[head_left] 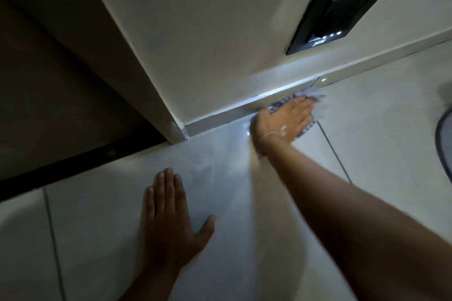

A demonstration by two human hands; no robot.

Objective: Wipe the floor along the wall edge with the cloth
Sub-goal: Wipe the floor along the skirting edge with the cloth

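Left hand (168,222) flat (floor (102,239))

The right hand (285,121) presses flat on a blue-and-white cloth (315,105) against the skirting (220,116), while the left hand (168,217) lies spread on the pale tiled floor (97,227).

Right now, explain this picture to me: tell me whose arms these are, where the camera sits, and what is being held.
There is no machine here. The camera is worn on a person's head and looks down at their own two arms. The left hand lies flat and empty on the tiled floor, seemingly as a prop. The right hand presses a blue-and-white cloth flat against the floor, right beside the skirting at the wall's foot. A dark panel with small lights sits on the wall above.
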